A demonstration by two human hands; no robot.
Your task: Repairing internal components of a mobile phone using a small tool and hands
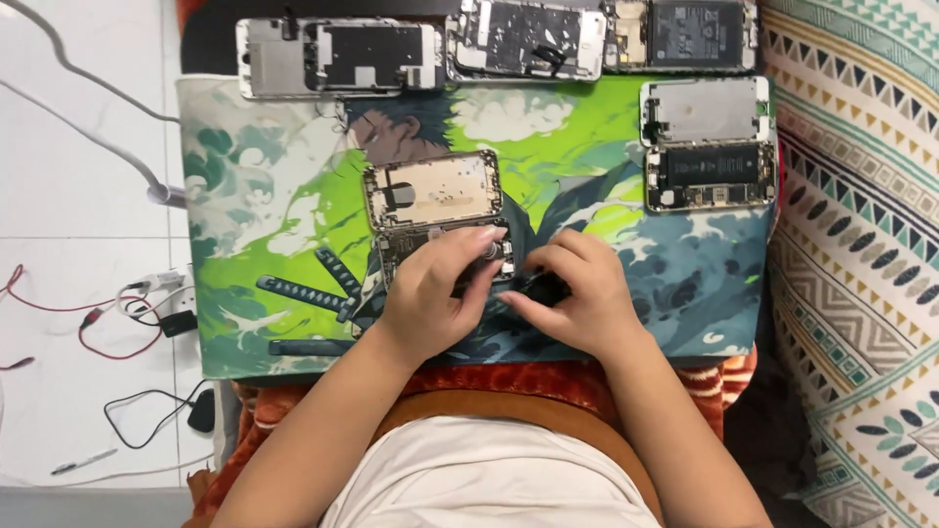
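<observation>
Hands: your left hand (430,288) pins the opened gold-framed phone chassis (435,210) steady; your right hand (577,293) pinches a small black part (544,287).

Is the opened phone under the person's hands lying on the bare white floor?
No, the opened phone lies on the green illustrated mat, with the left hand and right hand over its lower half.
</observation>
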